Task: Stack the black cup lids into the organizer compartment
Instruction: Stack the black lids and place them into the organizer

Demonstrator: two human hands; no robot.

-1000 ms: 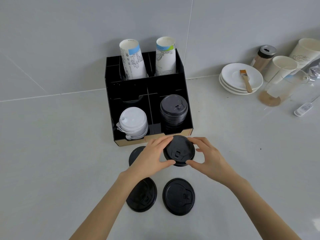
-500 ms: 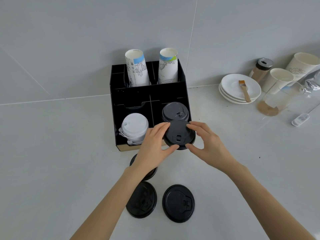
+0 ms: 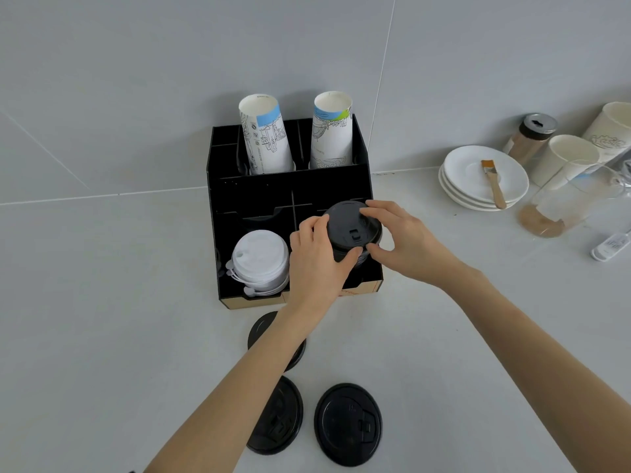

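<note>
In the organizer (image 3: 218, 213), right of the white lids (image 3: 259, 259), the left hand (image 3: 316, 264) and right hand (image 3: 401, 240) pinch opposite edges of one black lid (image 3: 353, 228), held flat directly over the black stack in the front-right compartment, while three lids (image 3: 348, 425) remain on the table (image 3: 102, 336).

No legible text. Printing on the two paper cups (image 3: 264, 138) and far-right cup (image 3: 611, 131) too small to read.
</note>
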